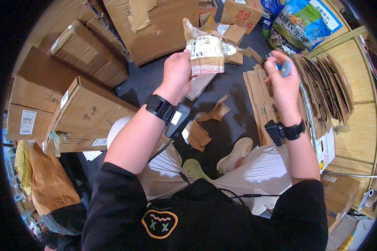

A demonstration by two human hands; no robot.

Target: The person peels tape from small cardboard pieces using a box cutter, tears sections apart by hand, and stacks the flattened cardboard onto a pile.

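My left hand (pixel 176 71) is closed on the left edge of a torn cardboard piece (pixel 207 58), which carries a white printed label and some clear tape. It is held up over the dark floor. To the right, my right hand (pixel 285 83) curls round a small blue tool (pixel 285 68) with a greyish tip; its exact kind is partly hidden by the fingers. The two hands are well apart, and the tool does not touch the cardboard piece. Each wrist wears a black strap with a small device.
Large cardboard boxes (pixel 92 115) crowd the left side, and a tall box (pixel 155 31) stands ahead. Cardboard scraps (pixel 198 136) lie on the floor (pixel 155 79) before my feet. Flattened cardboard (pixel 259 104) leans at the right by a wooden cabinet (pixel 358 71). A colourful plastic bag (pixel 299 27) sits far right.
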